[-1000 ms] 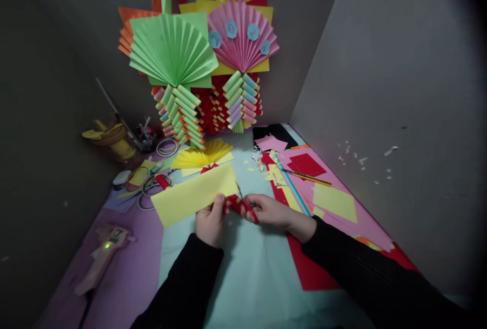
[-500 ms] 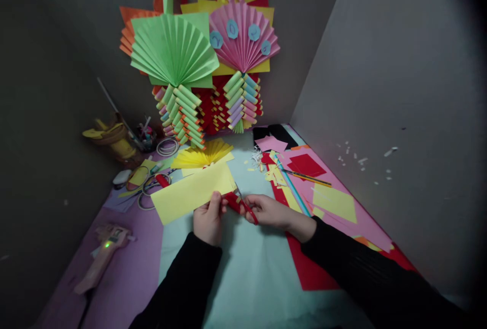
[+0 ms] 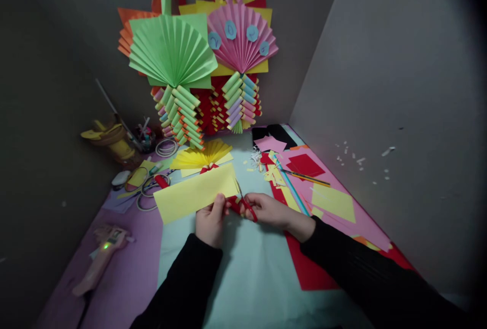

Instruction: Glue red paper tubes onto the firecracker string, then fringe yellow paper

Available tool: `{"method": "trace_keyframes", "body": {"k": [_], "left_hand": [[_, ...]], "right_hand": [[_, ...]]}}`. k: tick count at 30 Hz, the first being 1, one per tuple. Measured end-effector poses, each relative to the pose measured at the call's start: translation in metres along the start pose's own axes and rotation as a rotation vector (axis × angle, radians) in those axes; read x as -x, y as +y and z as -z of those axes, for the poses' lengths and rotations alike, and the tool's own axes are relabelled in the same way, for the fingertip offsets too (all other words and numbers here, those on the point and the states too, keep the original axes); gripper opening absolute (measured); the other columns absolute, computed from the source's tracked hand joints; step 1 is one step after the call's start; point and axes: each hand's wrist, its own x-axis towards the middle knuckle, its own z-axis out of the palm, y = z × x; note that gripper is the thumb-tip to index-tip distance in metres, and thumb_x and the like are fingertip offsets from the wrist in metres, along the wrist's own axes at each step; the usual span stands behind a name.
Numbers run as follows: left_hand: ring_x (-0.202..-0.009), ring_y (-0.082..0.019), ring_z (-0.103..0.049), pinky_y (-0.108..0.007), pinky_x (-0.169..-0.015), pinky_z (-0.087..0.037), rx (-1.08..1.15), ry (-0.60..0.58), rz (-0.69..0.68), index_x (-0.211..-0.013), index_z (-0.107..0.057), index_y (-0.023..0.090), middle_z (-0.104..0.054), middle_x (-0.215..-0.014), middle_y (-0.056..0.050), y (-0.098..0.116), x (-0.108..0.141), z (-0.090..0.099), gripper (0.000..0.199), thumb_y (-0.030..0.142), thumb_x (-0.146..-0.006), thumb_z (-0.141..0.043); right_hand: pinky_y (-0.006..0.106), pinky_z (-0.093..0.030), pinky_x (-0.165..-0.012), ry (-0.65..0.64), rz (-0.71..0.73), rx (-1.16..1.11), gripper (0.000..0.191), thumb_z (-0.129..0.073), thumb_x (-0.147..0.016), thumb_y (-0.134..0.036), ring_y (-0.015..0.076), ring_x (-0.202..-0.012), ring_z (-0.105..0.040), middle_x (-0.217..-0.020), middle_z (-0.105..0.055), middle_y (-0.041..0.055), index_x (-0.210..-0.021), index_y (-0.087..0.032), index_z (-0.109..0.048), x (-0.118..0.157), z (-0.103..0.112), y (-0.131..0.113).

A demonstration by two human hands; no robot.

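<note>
My left hand (image 3: 212,220) pinches the lower edge of a pale yellow paper strip (image 3: 190,194), thumb on top. The strip is tilted, its right end higher than its left. In my right hand (image 3: 268,211) is a pair of red-handled scissors (image 3: 248,208), fingers wrapped round the handles. Their blades point up and left and meet the strip's right end, where narrow slivers stand apart. Something red lies below the strip between my hands, partly hidden. Just behind the strip rests a pleated yellow paper fan (image 3: 205,154).
Green (image 3: 173,50) and pink paper fans (image 3: 243,34) with rolled-paper tassels hang at the back. A glue gun (image 3: 101,258) with a green light lies at left, near tape rolls (image 3: 146,199). Paper scraps (image 3: 276,174), a pencil (image 3: 310,177) and coloured sheets (image 3: 333,202) lie at right.
The yellow strip and my left hand have shifted slightly right, toward the scissors. The slivers at the strip's right end look closer together. My right hand stays nearly in place.
</note>
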Motion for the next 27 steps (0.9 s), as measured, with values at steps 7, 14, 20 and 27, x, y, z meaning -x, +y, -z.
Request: {"method": "trace_keyframes", "body": {"k": [7,14,20,27], "left_hand": [[-0.052,-0.011,-0.052,-0.023,-0.054,-0.040,-0.046,-0.002,-0.016,-0.060,-0.065,0.011,-0.061,-0.057,-0.004,0.0005,0.0010,-0.0012,0.040,0.049,-0.076,-0.067],[-0.052,-0.011,-0.052,-0.024,-0.055,-0.041,-0.030,0.008,-0.006,-0.060,-0.065,0.011,-0.061,-0.057,-0.003,-0.0001,0.0013,-0.0007,0.041,0.050,-0.075,-0.067],[-0.053,-0.011,-0.052,-0.024,-0.056,-0.040,-0.030,-0.006,0.001,-0.060,-0.065,0.012,-0.061,-0.057,-0.003,-0.0008,0.0007,-0.0001,0.041,0.050,-0.076,-0.066],[-0.053,-0.011,-0.051,-0.023,-0.055,-0.040,-0.035,-0.005,-0.013,-0.059,-0.064,0.011,-0.061,-0.057,-0.003,-0.0006,0.0008,-0.0001,0.041,0.048,-0.077,-0.065]], "right_hand": [[0.026,-0.037,-0.065,0.030,0.006,-0.021,0.033,-0.075,-0.067,-0.041,0.0120,-0.068,-0.050,-0.077,-0.057,-0.0004,-0.080,-0.016,-0.056,-0.0030,0.0016,0.0047],[0.026,-0.038,-0.066,0.023,-0.004,-0.012,0.032,-0.075,-0.068,-0.040,0.0132,-0.070,-0.050,-0.076,-0.056,-0.0004,-0.079,-0.017,-0.056,-0.0035,0.0017,0.0063],[0.026,-0.037,-0.066,0.028,0.010,-0.007,0.032,-0.074,-0.068,-0.039,0.0123,-0.068,-0.050,-0.078,-0.057,-0.0001,-0.080,-0.016,-0.056,-0.0016,0.0010,0.0014],[0.026,-0.034,-0.063,0.036,-0.001,-0.021,0.034,-0.074,-0.068,-0.042,0.0110,-0.064,-0.046,-0.073,-0.055,-0.0012,-0.076,-0.015,-0.055,-0.0015,0.0010,0.0014]]}}
